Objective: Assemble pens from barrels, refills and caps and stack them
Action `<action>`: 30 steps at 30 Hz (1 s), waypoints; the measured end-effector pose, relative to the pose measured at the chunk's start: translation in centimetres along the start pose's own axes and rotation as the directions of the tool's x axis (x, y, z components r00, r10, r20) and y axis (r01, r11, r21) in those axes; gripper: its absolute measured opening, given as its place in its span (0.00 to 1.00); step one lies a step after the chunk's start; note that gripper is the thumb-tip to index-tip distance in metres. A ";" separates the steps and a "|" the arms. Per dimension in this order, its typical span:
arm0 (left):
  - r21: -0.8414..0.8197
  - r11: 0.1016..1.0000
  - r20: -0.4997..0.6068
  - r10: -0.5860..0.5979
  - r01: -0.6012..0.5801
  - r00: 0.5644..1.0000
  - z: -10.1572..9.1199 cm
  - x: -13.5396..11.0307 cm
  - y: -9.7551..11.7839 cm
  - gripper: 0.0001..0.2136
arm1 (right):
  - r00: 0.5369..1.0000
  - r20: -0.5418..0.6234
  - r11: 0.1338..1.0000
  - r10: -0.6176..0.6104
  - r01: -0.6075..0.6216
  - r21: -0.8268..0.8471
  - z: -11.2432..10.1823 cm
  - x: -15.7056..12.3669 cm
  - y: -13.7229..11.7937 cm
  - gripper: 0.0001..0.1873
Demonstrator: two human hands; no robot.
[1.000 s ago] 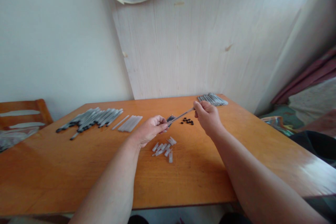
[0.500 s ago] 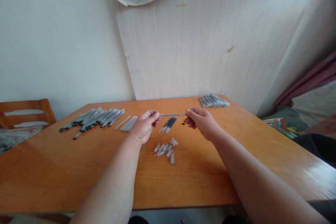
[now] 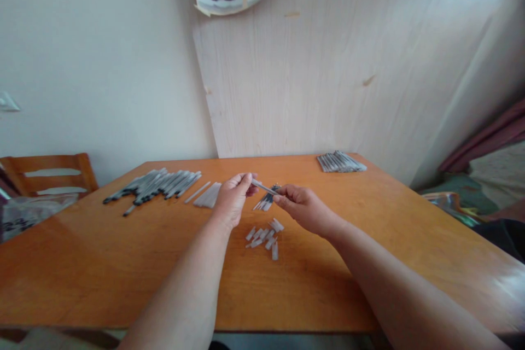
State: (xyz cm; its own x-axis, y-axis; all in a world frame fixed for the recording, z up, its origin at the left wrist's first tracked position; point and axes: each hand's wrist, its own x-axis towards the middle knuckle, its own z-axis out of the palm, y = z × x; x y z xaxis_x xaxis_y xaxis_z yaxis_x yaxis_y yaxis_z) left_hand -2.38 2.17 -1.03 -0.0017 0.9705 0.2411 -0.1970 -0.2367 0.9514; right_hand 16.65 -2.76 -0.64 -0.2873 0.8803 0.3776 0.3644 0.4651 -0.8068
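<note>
A thin pen (image 3: 266,188) with a greyish barrel slants between my hands above the table. My left hand (image 3: 235,197) pinches its far left end between thumb and fingers. At its lower right end, the fingers of my right hand (image 3: 301,206) are closed on it; the tip is hidden there. Just behind the pen lie several dark ink refills (image 3: 266,200) with pale tips, partly covered by it. Nearer to me is a loose heap of clear pen caps (image 3: 262,234). Beside my left hand are clear empty pen barrels (image 3: 207,196).
A large pile of pens with black ends (image 3: 153,185) spreads over the left of the wooden table (image 3: 164,279). Another stack of pens (image 3: 340,162) lies at the back right. A wooden chair (image 3: 53,172) stands at the left, and a wall rises behind the table.
My hands have come closer together along the pen, the right one moving left and down. The pen, level before, now slants. The view has shifted slightly left.
</note>
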 end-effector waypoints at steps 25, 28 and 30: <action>0.114 0.989 -0.172 0.108 -0.089 0.979 2.7 -1.6 0.2 0.18 | 0.993 -0.114 0.988 -0.044 0.027 -0.153 1.1 -0.6 -1.0 0.15; 0.105 0.991 -0.180 0.100 -0.082 0.979 2.9 -1.7 0.2 0.17 | 0.992 -0.119 0.987 -0.037 0.017 -0.159 1.2 -0.6 -1.1 0.14; 0.092 0.992 -0.184 0.098 -0.082 0.978 3.0 -1.8 0.1 0.17 | 0.992 -0.123 0.987 -0.037 0.016 -0.161 1.3 -0.6 -1.1 0.14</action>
State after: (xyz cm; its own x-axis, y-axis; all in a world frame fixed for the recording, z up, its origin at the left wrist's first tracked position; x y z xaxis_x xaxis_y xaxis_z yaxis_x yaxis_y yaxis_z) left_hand 0.56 0.30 -0.76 -0.2015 0.9344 0.2937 -0.1049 -0.3187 0.9420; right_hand 15.32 -3.93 -0.57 -0.1889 0.8676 0.4601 0.4978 0.4884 -0.7166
